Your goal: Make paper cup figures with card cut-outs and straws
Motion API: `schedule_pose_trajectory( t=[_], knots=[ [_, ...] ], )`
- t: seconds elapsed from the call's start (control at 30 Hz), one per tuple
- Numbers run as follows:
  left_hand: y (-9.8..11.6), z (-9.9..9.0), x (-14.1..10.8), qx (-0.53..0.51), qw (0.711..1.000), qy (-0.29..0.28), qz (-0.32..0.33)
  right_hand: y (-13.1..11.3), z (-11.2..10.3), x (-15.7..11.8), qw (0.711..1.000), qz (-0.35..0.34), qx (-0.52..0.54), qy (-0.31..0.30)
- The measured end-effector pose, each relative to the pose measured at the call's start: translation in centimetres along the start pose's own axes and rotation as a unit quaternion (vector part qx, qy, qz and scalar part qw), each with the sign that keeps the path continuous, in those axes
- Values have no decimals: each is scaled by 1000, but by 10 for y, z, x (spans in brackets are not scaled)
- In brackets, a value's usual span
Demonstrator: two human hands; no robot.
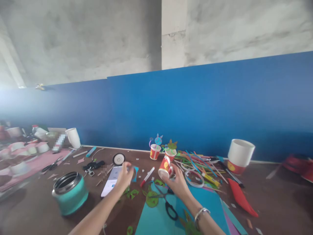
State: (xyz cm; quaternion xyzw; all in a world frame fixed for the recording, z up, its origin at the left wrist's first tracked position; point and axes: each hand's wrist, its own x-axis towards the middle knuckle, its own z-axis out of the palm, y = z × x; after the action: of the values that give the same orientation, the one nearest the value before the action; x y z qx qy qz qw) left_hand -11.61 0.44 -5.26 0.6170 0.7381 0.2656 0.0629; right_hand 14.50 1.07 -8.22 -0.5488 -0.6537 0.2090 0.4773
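Note:
My right hand (178,183) is wrapped round a red and white paper cup (164,168), which is tilted with its white base towards me. My left hand (125,178) hovers at the right side of a lit phone (110,182), its fingers bent and pressed together; what they hold, if anything, is too blurred to make out. A scrap of blue paper (135,173) is just beside those fingers. Black-handled scissors (171,210) lie below my right hand on blue paper sheets (156,218). A red and white marker (147,177) lies between my hands.
Two decorated paper cups (155,152) stand near the blue partition (156,107). Rightward are pipe cleaners, a tape roll (194,179), a yellow cutter (210,179), stacked cups (241,155) and a red pouch (242,197). A teal flask (70,194) and its round lid (119,159) are left.

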Motion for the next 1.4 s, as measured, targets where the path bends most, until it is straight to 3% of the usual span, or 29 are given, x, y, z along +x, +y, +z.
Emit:
schedule_pose_trajectory(
  t=[0.1, 0.2, 0.27, 0.4, 0.53, 0.63, 0.73, 0.9, 0.97, 1.03, 1.1, 1.2, 1.3, 1.4],
  knots=[
    [-7, 11, -44, 3, 1000, -9, 22, 4, 2, 0, 1000, -11, 5, 1],
    [-4, 28, -74, 49, 995, 8, 92, 6, 2, -2, 1000, -18, 4, 2],
    [2, 35, -80, 103, 989, 14, 102, 5, 1, -2, 1000, -18, 1, -2],
    [11, 37, -79, 156, 987, -21, 36, -1, -1, -2, 1000, -6, -4, -22],
    [12, 35, -85, 119, 990, -10, 81, -3, -1, -2, 1000, 1, -5, -28],
    [10, 34, -85, 26, 996, -27, 82, -1, -1, -2, 1000, 7, -6, -27],
    [10, 25, -74, -80, 995, -50, 25, 1, 0, -2, 1000, 0, -15, -27],
    [12, -16, -62, -150, 987, -24, -45, 2, 1, -1, 999, -4, -27, -18],
    [11, -29, -75, -189, 981, -35, -27, 2, 0, -1, 1000, -8, -25, -12],
    [9, -32, -97, -227, 970, -72, 44, 1, 0, -1, 1000, -11, -21, -12],
    [4, -25, -121, -183, 971, -105, 111, 0, 0, -1, 1000, -9, -19, -17],
    [-5, -7, -145, -21, 972, -131, 195, -2, -1, -2, 1000, -10, -20, -19],
    [-12, 7, -152, 79, 965, -150, 201, -6, -3, -3, 999, -22, -20, -17],
    [-13, 10, -143, 33, 971, -166, 168, -13, -5, -5, 998, -46, -13, -39]
  ],
)
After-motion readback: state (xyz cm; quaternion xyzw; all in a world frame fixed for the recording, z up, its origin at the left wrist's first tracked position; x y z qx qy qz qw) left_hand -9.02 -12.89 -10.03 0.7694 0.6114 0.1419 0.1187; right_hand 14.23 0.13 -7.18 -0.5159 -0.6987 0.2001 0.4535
